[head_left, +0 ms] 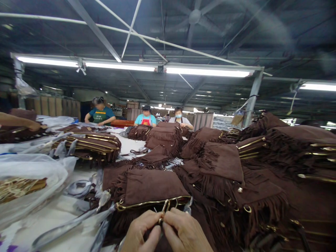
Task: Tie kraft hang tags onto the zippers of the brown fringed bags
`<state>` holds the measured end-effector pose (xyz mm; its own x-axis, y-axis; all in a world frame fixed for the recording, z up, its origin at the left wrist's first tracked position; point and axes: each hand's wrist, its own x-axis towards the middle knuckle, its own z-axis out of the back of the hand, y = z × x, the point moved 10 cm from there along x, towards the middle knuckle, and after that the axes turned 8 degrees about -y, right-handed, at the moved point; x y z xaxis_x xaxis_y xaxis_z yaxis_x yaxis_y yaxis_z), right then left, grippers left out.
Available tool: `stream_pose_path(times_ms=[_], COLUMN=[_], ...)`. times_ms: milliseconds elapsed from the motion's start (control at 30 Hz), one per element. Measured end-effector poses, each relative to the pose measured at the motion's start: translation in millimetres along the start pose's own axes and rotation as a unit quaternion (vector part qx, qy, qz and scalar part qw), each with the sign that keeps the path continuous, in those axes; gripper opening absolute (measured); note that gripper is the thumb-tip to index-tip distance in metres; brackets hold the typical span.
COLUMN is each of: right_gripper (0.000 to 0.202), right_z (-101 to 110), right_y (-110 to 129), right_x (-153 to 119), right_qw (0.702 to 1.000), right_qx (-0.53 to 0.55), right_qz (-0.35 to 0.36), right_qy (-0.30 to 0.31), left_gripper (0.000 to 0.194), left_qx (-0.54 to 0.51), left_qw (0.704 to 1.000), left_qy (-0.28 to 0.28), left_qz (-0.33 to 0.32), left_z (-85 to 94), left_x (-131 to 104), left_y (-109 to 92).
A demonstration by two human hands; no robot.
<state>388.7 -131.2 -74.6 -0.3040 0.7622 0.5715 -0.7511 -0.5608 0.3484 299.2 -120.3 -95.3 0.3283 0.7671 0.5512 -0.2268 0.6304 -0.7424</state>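
Head view: left hand (140, 232) and right hand (183, 232) pinched together on gold clasp (165, 209) of fringed brown bag (152, 190), near tabletop (52, 213) edge. Risk: small clasp slipping, snagging fringe.

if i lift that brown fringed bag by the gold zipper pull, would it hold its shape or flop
Probably flop: the fringed bag looks like soft suede that sags over the pile. Its fringe hangs loose and would likely swing or snag. The zipper pull, pinched by left hand and right hand, looks small, perhaps slippery.
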Motion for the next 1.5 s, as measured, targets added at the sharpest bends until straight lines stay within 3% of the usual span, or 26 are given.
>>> stream_pose_path(times_ms=[133, 200, 267, 400, 467, 533, 633, 733, 767, 867, 933, 1000, 1100, 1200, 1267, 1400, 1500], right_gripper=[0.02, 0.02, 0.017, 0.009, 0.013, 0.017, 0.021, 0.031, 0.035, 0.042, 0.042, 0.039, 0.028, 0.023, 0.022, 0.016, 0.017], right_z=[-12.4, -12.1, -0.8, 32.0, 39.1, 39.7, 33.0, 21.7, 18.4, 6.9, -1.7, -3.0, 11.2, 13.3, -3.1, -55.4, -69.2], right_y=[-8.1, -10.7, -14.6, -8.4, 1.5, 5.9, -15.1, -58.5, -71.2, -93.8, -93.7, -83.1, -58.3, -29.0, -19.3, -22.0, -26.2], right_x=[-14.3, -22.5, -29.2, -31.8, -23.3, -14.1, -10.6, -20.8, -24.9, -31.1, -27.9, -18.1, 3.3, 20.0, 25.8, 26.1, 25.5], right_qw=[1.0, 1.0, 0.997, 0.974, 0.965, 0.962, 0.96, 0.926, 0.909, 0.865, 0.857, 0.878, 0.94, 0.975, 0.986, 0.993, 0.993], right_qx=[0.014, 0.018, 0.027, 0.099, 0.157, 0.198, 0.229, 0.312, 0.345, 0.418, 0.434, 0.411, 0.307, 0.219, 0.165, 0.059, 0.06], right_qz=[0.011, 0.016, 0.0, -0.023, -0.006, 0.006, -0.043, -0.152, -0.182, -0.248, -0.267, -0.242, -0.142, -0.03, 0.004, 0.003, -0.005], right_qy=[0.012, -0.01, -0.074, -0.204, -0.208, -0.188, -0.159, -0.148, -0.149, -0.124, -0.075, -0.033, -0.035, -0.033, 0.002, 0.106, 0.101], left_gripper=[0.036, 0.037, 0.035, 0.032, 0.032, 0.033, 0.009, 0.051, 0.051, 0.027, 0.025, 0.024, 0.024, 0.026, 0.028, 0.028, 0.029], left_qx=[0.004, 0.07, 0.151, 0.228, 0.23, 0.231, 0.252, 0.335, 0.359, 0.352, 0.318, 0.289, 0.244, 0.207, 0.19, 0.168, 0.165], left_qw=[0.998, 0.997, 0.988, 0.969, 0.967, 0.967, 0.961, 0.934, 0.924, 0.927, 0.94, 0.947, 0.955, 0.963, 0.969, 0.977, 0.977], left_qy=[-0.024, -0.027, -0.029, -0.012, 0.007, 0.023, 0.06, 0.113, 0.125, 0.12, 0.103, 0.108, 0.135, 0.136, 0.121, 0.086, 0.076], left_qz=[0.054, 0.034, -0.016, -0.093, -0.109, -0.109, -0.097, -0.052, -0.031, 0.038, 0.071, 0.088, 0.105, 0.11, 0.104, 0.101, 0.109], left_z=[-6.3, -6.2, -3.2, 2.6, 3.1, 3.8, 4.0, 5.2, 7.1, 17.6, 27.0, 35.0, 46.4, 58.8, 65.3, 74.8, 80.7], left_x=[1.0, 4.1, 10.1, 29.8, 41.1, 50.2, 56.3, 57.0, 57.4, 64.2, 73.1, 82.2, 92.4, 99.3, 103.6, 112.5, 117.4], left_y=[16.4, 14.6, -0.2, -51.2, -72.9, -80.1, -57.7, -3.0, 15.2, 48.7, 53.2, 51.2, 46.4, 41.5, 38.0, 42.1, 55.1])
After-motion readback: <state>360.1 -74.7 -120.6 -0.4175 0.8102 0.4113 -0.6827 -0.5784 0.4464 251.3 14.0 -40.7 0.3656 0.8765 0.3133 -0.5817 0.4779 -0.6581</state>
